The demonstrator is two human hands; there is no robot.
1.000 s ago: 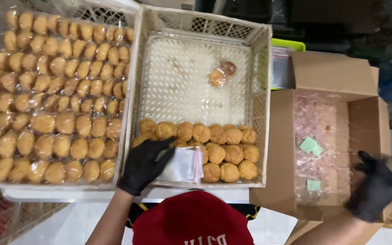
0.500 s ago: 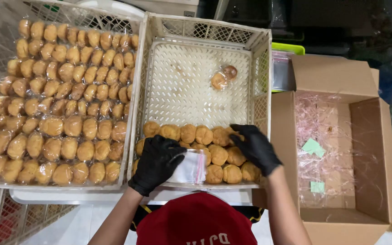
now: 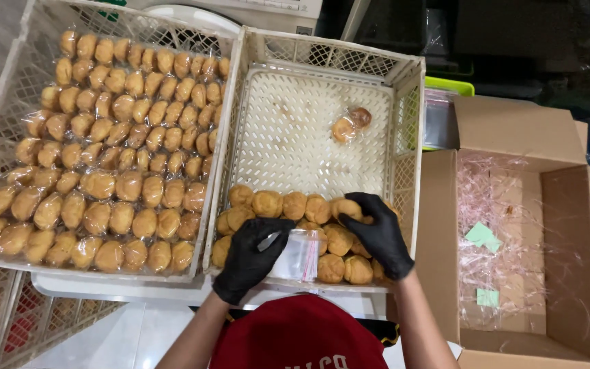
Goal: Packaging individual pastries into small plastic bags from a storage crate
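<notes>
Black gloves cover both of your hands in the head view, and both hands are over the near edge of the middle crate (image 3: 404, 157), the white plastic one with lattice walls.

Your left hand (image 3: 250, 258) is at the near left part of this crate. Its fingers are curled and pinch the top of a small clear bag (image 3: 300, 254), which hangs against the near wall, just right of the hand. I cannot tell if something is inside the bag.

Your right hand (image 3: 377, 234) lies on the pastries (image 3: 295, 205), the round golden ones that fill two rows along the near edge. The fingers are bent down over one or two of them near the right corner; I cannot tell if they really grip one. The bag is between your two hands, touching the left one and just beside the right one.

One wrapped pair of pastries (image 3: 351, 124) lies alone near the far right corner of the same crate, well apart from both hands.

At your left, a second crate (image 3: 8, 102) is full of wrapped pastries in rows. At your right, an open cardboard box (image 3: 513, 130) holds clear plastic film and some small green papers (image 3: 483, 236).
</notes>
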